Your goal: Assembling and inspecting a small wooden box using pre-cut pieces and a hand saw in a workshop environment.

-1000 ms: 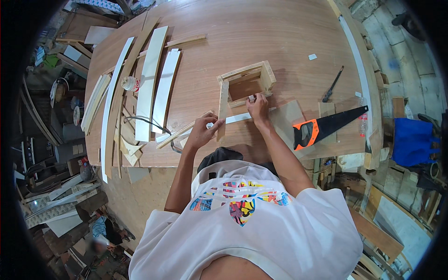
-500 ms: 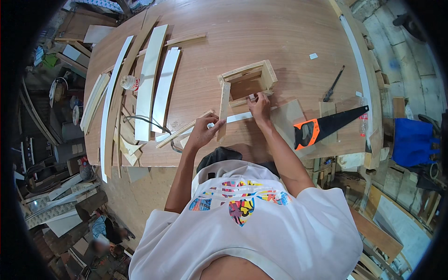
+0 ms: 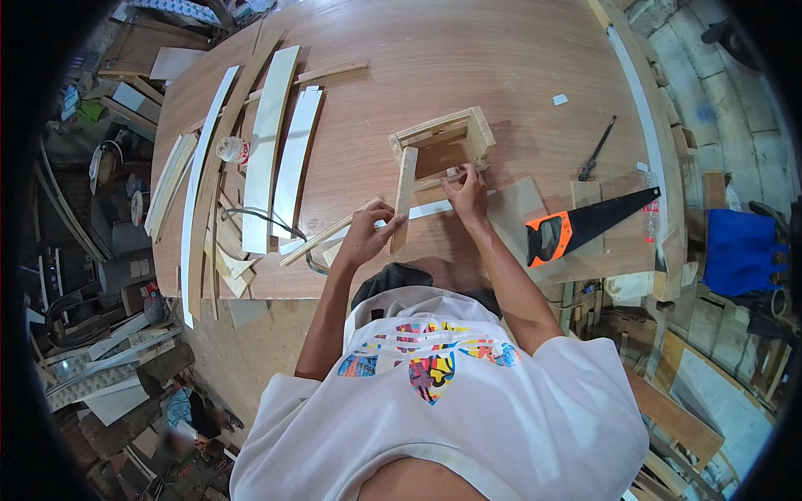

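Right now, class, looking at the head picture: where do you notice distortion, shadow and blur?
Head view: black corners frame the fisheye image, and the wood-grain tabletop's edges bow; soft shadow darkens it between the left hand and right hand; the handsaw looks fairly crisp, while a person at lower left shows a blurred patch.

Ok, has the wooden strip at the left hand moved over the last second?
Yes, slightly: the wooden strip at the left hand has its upper end shifted right, away from the short white board.
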The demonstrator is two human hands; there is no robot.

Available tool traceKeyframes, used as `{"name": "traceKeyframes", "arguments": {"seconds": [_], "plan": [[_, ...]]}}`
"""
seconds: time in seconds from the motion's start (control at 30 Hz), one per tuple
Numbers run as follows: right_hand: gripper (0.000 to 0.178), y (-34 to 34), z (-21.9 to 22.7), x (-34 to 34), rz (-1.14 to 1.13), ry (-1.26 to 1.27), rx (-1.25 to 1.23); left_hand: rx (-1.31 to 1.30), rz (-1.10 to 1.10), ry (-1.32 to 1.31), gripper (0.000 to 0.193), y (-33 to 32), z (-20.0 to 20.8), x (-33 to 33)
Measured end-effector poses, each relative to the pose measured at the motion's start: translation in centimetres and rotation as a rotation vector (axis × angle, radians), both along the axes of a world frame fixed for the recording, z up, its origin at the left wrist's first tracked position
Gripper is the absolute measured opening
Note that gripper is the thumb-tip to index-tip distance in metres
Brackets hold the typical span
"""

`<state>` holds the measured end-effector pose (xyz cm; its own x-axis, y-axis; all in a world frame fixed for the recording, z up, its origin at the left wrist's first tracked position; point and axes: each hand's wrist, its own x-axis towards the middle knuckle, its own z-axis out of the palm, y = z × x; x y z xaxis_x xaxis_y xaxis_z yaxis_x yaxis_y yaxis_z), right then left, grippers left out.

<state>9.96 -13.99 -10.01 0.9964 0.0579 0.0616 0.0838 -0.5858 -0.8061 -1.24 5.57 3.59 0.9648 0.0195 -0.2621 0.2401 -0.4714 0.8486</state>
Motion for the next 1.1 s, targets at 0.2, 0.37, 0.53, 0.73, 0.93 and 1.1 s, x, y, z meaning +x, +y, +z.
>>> {"name": "traceKeyframes", "arguments": {"seconds": [0.2, 0.37, 0.53, 0.73, 0.93, 1.1], "plan": [[0.035, -2.2, 4.1, -3.9, 0.161, -0.129, 0.0, 0.331, -0.082, -0.153, 0.029, -0.7, -1.3, 0.4], [0.035, -2.9, 10.4, -5.1, 0.501, -0.458, -0.268, 0.747, -0.182, -0.274, 0.023, -3.9, -3.2, 2.4], [0.027, -4.0, 9.3, -1.4, 0.617, -0.615, -0.654, 0.826, -0.332, -0.39, 0.024, -6.2, -3.9, 4.6], [0.015, -4.2, 8.9, 1.8, 0.748, -0.55, -0.667, 0.794, -0.279, -0.282, 0.049, -6.2, -2.9, 5.5], [0.015, -3.8, 8.9, 3.0, 0.665, -0.513, -0.668, 0.661, 0.076, -0.356, 0.117, -1.7, -2.3, 3.3], [0.012, -3.3, 8.0, 3.7, 0.664, -0.518, -0.576, 0.638, 0.074, -0.242, 0.127, -0.1, -4.9, 1.2]]}}
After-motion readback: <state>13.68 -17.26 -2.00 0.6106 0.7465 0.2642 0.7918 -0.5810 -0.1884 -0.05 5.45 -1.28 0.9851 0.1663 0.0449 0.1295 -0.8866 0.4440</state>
